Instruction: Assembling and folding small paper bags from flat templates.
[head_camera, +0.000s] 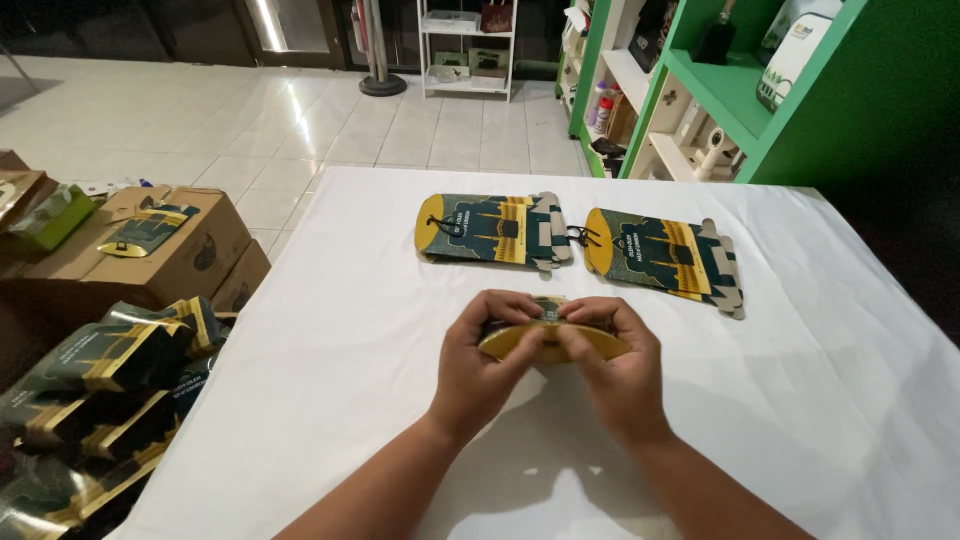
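Observation:
Both my hands grip one small green and gold printed cardboard box (548, 338) just above the white table (800, 400). My left hand (487, 360) holds its left end, fingers curled over the top. My right hand (612, 362) holds the right end, thumb pressed on the gold curved flap. Much of the box is hidden under my fingers. Two flat, unfolded boxes of the same print lie farther back: one flat box (492, 230) left of centre, the other flat box (662, 256) to its right, with a dark cord between them.
Left of the table stand brown cartons (180, 250) and a heap of folded green and gold boxes (100, 390). A green shelf unit (740, 90) with goods rises at the back right. A white rack (466, 45) stands on the tiled floor behind.

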